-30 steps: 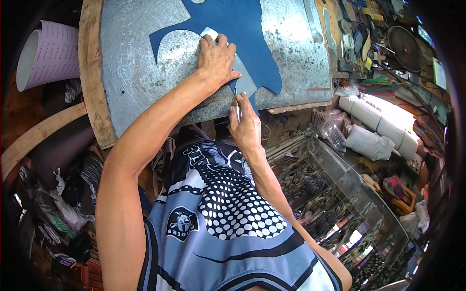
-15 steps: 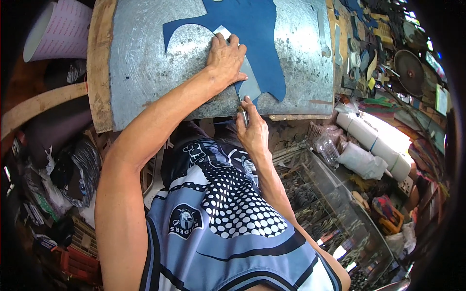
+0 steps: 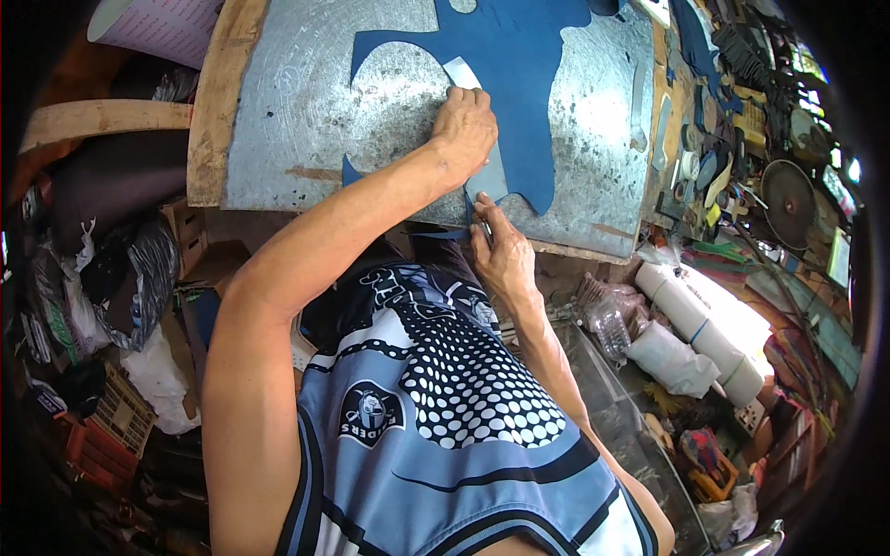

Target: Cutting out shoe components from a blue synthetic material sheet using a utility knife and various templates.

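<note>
A blue sheet [image 3: 524,102], leather-like with curved cut-outs, lies on the scratched metal tabletop [image 3: 306,120]. On it rests a long pale grey template [image 3: 489,181], partly under my left hand [image 3: 466,130], whose bent fingers press it down. At the template's near end, by the table's front edge, my right hand [image 3: 505,252] is closed round a slim knife [image 3: 484,225]; most of the knife is hidden by the fingers. A narrow blue strip [image 3: 445,235] shows past the table edge, under my left forearm. Another blue tip [image 3: 350,170] shows beside that forearm.
Wooden boards [image 3: 218,120] border the metal top on the left. A flat metal strip [image 3: 639,107] lies near its right side. Tape rolls [image 3: 688,165] and scraps crowd the right side. White wrapped rolls [image 3: 700,324] lie below at right, plastic bags [image 3: 139,278] at left.
The whole view has shifted, with the table now further right. My right hand has drawn the knife nearer to the table's front edge. The blue strip now shows past the edge.
</note>
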Tool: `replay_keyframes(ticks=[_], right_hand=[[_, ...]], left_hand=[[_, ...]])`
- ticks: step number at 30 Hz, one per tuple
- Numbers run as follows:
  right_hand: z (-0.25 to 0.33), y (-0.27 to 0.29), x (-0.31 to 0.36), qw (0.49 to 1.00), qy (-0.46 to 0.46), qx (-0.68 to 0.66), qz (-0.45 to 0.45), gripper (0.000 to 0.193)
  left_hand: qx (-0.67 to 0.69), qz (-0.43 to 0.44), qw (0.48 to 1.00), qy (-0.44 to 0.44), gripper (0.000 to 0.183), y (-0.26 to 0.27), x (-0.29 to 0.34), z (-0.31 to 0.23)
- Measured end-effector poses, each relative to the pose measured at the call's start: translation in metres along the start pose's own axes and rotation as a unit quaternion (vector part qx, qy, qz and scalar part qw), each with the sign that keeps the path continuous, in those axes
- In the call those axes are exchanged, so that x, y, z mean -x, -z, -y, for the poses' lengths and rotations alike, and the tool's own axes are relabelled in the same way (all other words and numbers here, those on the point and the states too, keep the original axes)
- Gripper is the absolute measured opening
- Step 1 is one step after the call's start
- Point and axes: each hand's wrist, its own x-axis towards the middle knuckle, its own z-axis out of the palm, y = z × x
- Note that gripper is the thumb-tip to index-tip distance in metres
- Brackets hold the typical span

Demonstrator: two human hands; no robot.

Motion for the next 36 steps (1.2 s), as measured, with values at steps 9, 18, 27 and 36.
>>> replay_keyframes(ticks=[9,18,27,36], right_hand=[[-0.015,0.014,0.0,0.998,0.025,0.051,0.002,0.034],[-0.033,0.028,-0.001,0.997,0.054,0.02,0.046,0.037],[-0.048,0.043,-0.009,0.99,0.097,0.035,0.096,0.036],[-0.051,0.071,-0.033,0.968,0.149,0.087,0.184,0.033]], left_hand=[[-0.059,0.081,0.995,0.03,0.109,0.014,0.009,-0.014],[-0.049,0.073,0.995,0.038,0.114,0.007,0.007,-0.016],[-0.049,0.117,0.991,0.047,0.116,0.014,0.006,-0.018],[-0.023,0.128,0.988,0.08,0.116,0.016,0.004,-0.022]])
